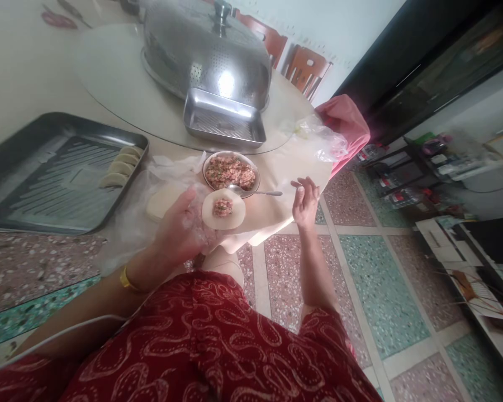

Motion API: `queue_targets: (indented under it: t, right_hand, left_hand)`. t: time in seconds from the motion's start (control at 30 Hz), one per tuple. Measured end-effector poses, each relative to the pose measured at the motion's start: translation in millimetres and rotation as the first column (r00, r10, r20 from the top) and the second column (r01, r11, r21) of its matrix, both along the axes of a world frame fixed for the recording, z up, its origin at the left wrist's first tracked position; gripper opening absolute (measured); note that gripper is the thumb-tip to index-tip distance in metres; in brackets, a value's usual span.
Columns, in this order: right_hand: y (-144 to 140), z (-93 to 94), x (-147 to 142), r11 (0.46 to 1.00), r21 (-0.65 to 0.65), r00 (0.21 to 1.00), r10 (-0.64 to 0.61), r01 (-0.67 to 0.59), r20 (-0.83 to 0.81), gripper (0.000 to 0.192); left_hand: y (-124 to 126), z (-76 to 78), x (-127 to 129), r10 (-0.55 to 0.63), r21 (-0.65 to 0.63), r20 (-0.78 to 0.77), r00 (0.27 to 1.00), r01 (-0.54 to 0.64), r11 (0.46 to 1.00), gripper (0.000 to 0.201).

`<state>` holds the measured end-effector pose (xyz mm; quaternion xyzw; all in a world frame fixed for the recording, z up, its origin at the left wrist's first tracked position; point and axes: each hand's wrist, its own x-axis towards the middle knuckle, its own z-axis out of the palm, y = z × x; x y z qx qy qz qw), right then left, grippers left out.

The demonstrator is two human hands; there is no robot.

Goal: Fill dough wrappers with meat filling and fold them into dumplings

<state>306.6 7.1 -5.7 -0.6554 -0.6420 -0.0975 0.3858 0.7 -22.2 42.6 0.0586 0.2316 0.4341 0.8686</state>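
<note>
On the fingers of my left hand (180, 229) lies a round dumpling wrapper (209, 218) with a small mound of meat filling (222, 207) in its middle. My right hand (305, 202) is raised off the table's edge, holding nothing, its fingers loosely bent and apart. Just beyond the wrapper stands a bowl of minced filling (230, 170), and a metal spoon (268, 193) rests in it with its handle toward my right hand. A stack of wrappers (161, 201) sits on plastic behind my left hand, partly hidden by it.
A dark tray (37, 206) at left holds several folded dumplings (121, 167) along its right side. Behind the bowl are a metal pan (224, 134) and a large domed steel lid (171, 56) on a glass turntable (109, 100). Plastic bags (329, 142) lie by a pink-covered chair (352, 123).
</note>
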Motion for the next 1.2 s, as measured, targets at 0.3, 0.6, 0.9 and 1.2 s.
queue_targets:
  t: [0.3,0.6,0.9,1.2]
  right_hand:
    - [13.4,-21.9,21.5,0.988,-0.150,0.996,0.036,-0.024,0.080,0.063]
    - [-24.0,2.1,-16.9,0.957,0.194,0.947,0.254,-0.216,-0.195,0.044]
    - [-54.9,1.9,-88.1,0.831,0.106,0.835,0.550,-0.546,-0.007,0.044]
    - [-58.6,-1.1,-89.7,0.768,0.208,0.795,0.592,-0.606,0.132,0.042]
  left_hand:
    - [2.8,-2.2,9.7,-0.099,0.032,0.049,0.994,0.097,0.995,0.051]
    - [4.3,-4.2,9.6,-0.102,0.079,0.030,0.994,0.100,0.992,0.048]
    - [1.6,1.2,10.2,-0.170,0.133,0.087,0.982,0.157,0.979,0.051]
    - [0.1,6.4,4.9,-0.097,0.133,0.043,0.994,0.091,0.987,0.042]
